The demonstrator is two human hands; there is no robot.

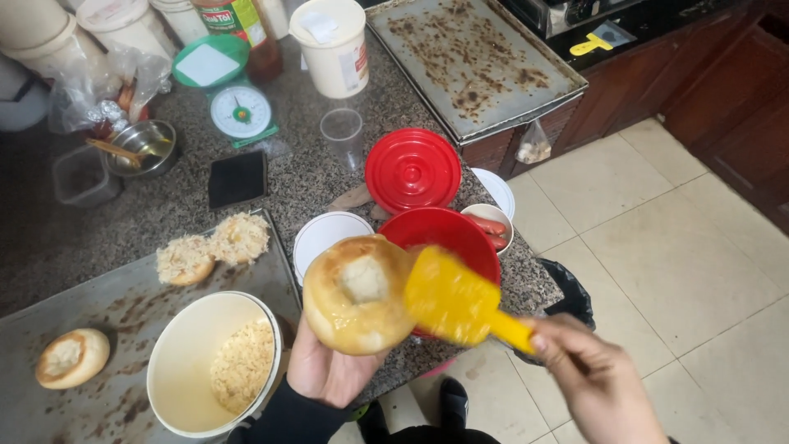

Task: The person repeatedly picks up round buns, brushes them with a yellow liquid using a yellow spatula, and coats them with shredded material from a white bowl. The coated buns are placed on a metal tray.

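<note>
Cupped from below in the left hand (325, 370) above the table (329, 177) edge, the hollowed bread roll (357, 294) looks light, crusty and crushable, while the right hand (596, 382) fingers pinch the yellow spatula (456, 300) handle.

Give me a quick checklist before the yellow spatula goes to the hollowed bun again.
1. Bun held firmly in the left hand: ok.
2. Hollow faces up toward the camera: ok.
3. Yellow spatula gripped by its handle in the right hand: ok.
4. Spatula loaded with filling: cannot tell, blurred.
5. Red bowl uncovered, its red lid set aside: ok.
6. Bun's crust free of cracks: cannot tell.
</note>
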